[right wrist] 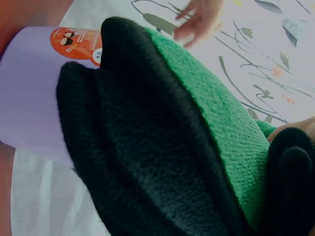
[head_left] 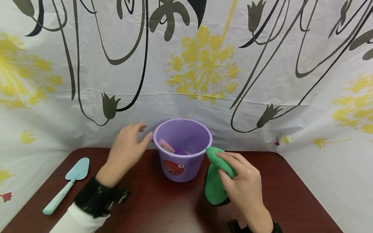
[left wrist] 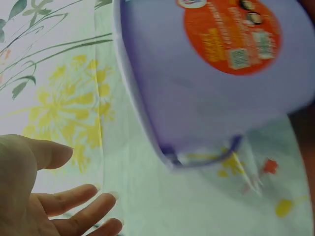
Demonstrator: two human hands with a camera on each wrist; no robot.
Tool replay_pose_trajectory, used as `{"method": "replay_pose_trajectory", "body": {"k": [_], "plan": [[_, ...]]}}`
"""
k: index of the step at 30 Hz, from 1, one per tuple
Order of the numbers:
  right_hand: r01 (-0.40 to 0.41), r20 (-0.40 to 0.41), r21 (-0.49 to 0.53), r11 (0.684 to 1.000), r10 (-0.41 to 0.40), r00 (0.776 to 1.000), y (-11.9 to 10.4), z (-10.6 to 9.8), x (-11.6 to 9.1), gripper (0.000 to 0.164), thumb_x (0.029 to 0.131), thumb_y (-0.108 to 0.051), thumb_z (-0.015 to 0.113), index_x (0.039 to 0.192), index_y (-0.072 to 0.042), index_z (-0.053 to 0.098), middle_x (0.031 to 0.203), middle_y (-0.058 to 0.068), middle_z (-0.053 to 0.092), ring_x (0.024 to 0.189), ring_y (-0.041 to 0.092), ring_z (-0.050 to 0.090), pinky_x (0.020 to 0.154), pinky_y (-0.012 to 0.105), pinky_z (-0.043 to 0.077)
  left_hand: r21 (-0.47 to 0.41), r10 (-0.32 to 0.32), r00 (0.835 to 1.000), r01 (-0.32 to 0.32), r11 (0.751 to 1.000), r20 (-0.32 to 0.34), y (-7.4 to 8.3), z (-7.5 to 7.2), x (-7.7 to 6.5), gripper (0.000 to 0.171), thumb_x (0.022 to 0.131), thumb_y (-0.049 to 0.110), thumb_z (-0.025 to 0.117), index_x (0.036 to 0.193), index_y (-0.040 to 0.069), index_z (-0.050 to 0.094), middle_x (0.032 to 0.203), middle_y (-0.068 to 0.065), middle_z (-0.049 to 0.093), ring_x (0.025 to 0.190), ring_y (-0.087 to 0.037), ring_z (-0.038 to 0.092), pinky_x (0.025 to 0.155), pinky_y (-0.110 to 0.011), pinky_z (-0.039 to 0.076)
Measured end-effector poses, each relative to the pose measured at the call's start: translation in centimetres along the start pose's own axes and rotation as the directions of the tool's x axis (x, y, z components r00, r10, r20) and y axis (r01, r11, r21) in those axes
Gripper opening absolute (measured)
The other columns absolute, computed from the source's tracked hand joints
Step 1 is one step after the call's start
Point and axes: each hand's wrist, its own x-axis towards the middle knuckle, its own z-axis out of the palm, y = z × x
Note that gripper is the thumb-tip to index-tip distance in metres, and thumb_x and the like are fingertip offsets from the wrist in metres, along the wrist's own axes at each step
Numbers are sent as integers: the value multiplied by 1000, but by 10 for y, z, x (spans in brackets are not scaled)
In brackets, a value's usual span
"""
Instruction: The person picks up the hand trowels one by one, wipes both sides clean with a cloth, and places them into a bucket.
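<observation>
A purple bucket point(head_left: 183, 166) with a red label stands at the far side of the brown table. Inside it lie a pink item point(head_left: 167, 146) and a darker purple item point(head_left: 181, 152), both partly hidden by the rim. My right hand point(head_left: 244, 181) pinches a thick, folded green cloth point(head_left: 215, 186) with black edging, just right of the bucket. Its black fuzzy side point(right wrist: 147, 137) fills much of the right wrist view. To the bucket's left, my left hand point(head_left: 126, 150) is held up with fingers apart and nothing in them, thumb close to the rim.
A light-blue toy trowel point(head_left: 77, 171) lies at the table's left side. Behind the table point(head_left: 163, 207) hangs a white sheet point(head_left: 140, 77) with yellow and grey flower prints, close behind the bucket.
</observation>
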Motion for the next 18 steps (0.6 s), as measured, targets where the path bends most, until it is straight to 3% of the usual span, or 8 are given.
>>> {"method": "replay_pose_trajectory", "body": {"k": [4,8,12,13,14,16,18], "plan": [[-10,13,19,1000,10,1000,0,-1,0,47,74,7,67,112,-21,78,103,-5,74,85,12,70,76,10,47,43,-36,999,36,998,-8,-32,-9,-35,44,100,34,60,131,3,61,125,-21,65,119,-42,56,97,-60,44],[-2,17,28,1000,2,1000,-2,-1,-1,53,73,8,70,116,-21,76,103,-7,74,85,10,69,76,11,47,137,-84,996,89,987,-44,-78,-10,-71,46,98,33,64,127,-2,61,119,-28,64,110,-47,58,87,-62,46],[3,34,38,999,-5,999,-3,0,-1,54,73,10,71,116,-22,76,104,-9,74,85,8,69,75,12,47,310,-131,989,144,940,-63,-117,-12,-100,50,91,30,71,117,-12,60,105,-36,62,90,-54,59,69,-64,47],[4,39,40,999,-5,999,-3,0,-1,54,73,10,70,116,-22,76,104,-10,74,85,8,69,75,12,47,346,-164,986,164,924,-32,-125,-13,-104,54,92,32,71,116,-14,59,104,-38,61,88,-56,58,66,-64,47],[5,43,41,999,-7,999,-3,1,-2,54,73,10,70,116,-22,76,104,-10,74,85,8,69,74,12,47,376,-205,979,186,908,11,-132,-15,-108,57,92,34,69,114,-16,56,101,-39,59,86,-57,57,64,-64,46],[12,45,40,999,-14,999,-3,2,-3,55,73,10,71,116,-23,75,104,-12,74,85,7,69,74,13,47,413,-308,945,238,879,113,-145,-20,-114,61,96,39,63,111,-18,52,98,-41,56,85,-58,55,62,-63,45],[17,50,39,999,-19,999,-4,3,-4,54,73,9,70,116,-23,75,104,-12,74,84,6,68,73,13,47,442,-407,889,284,851,212,-157,-22,-117,67,99,45,57,110,-20,49,96,-42,52,85,-58,53,63,-60,44]]}}
